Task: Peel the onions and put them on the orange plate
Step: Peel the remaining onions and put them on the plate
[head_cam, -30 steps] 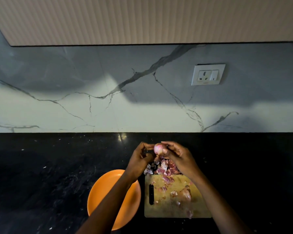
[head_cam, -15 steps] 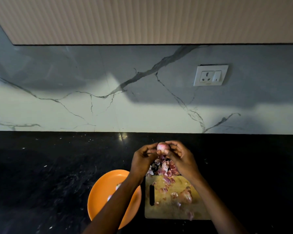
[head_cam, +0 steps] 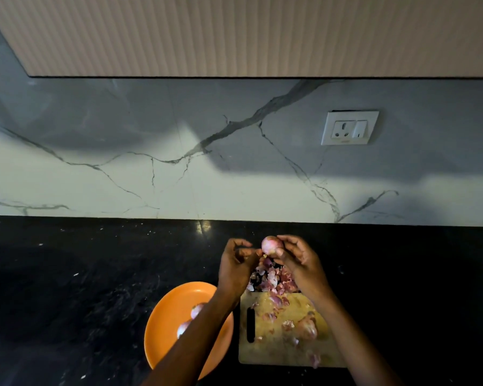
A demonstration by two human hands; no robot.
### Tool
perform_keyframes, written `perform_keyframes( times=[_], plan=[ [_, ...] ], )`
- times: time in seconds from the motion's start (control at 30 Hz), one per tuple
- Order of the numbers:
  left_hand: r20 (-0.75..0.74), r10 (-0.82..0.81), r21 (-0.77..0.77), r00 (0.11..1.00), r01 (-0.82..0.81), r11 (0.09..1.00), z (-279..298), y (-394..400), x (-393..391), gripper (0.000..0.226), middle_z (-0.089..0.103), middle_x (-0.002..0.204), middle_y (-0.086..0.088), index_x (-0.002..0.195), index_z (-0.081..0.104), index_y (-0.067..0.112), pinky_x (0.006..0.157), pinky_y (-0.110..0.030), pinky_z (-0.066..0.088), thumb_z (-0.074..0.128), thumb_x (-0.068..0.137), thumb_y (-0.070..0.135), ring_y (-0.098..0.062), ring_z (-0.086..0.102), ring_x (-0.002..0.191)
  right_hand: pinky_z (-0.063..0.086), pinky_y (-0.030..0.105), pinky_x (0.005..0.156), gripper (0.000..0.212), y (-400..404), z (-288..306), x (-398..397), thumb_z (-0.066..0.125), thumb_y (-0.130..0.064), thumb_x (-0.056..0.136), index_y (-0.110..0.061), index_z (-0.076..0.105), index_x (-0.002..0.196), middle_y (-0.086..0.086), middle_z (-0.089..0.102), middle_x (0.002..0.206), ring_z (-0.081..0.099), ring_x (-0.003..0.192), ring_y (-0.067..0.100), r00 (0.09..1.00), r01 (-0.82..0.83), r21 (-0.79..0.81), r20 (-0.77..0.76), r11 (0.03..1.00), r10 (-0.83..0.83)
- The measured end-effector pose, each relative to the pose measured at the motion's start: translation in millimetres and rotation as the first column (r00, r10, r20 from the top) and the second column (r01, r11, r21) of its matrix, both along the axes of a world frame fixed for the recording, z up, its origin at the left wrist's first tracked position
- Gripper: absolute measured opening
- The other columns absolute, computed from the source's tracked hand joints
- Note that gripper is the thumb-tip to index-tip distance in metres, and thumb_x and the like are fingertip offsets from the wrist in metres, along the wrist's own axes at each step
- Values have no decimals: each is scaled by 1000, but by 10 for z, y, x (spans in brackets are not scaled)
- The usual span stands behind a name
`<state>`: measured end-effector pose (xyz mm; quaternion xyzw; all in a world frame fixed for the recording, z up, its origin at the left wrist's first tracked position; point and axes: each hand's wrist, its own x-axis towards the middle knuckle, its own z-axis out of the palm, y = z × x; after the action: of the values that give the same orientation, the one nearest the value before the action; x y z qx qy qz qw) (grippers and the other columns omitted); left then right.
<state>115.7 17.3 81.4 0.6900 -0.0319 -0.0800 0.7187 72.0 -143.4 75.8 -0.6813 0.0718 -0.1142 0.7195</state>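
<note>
Two peeled onions (head_cam: 191, 319) already lay on the orange plate (head_cam: 162, 330) under the left forearm. The right hand (head_cam: 299, 263) gripped a small pink onion (head_cam: 269, 244), mostly bare, while the left hand (head_cam: 234, 263) pinched at its base. Another onion (head_cam: 307, 327) waited on the cutting board (head_cam: 279, 349) nearer the person.

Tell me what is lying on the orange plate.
Two peeled onions show on the orange plate, peeking out beside the left forearm. That arm covers the plate's right part, so anything more there is hidden.
</note>
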Motion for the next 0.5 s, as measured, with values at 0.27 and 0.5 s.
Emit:
perform_keyframes(
  times=[0.27,0.5],
  plan=[
    [18,-20,5,1000,20,1000,20,7,-3,21,72,96,-9,107,60,19,88,-44,58,68,92,6,-26,71,94,58,28,85,25,39,11,-30,62,-5,96,-11,62,120,5,72,119,70,110,23,1000,22,160,-18,987,-20],
    [81,55,-1,995,-56,998,44,-80,-63,22,74,94,-3,103,65,15,78,-25,57,77,86,8,-13,72,88,59,29,87,23,53,60,-21,61,-7,97,-11,62,119,3,74,116,70,110,23,999,36,181,-25,983,-32]
  ],
)
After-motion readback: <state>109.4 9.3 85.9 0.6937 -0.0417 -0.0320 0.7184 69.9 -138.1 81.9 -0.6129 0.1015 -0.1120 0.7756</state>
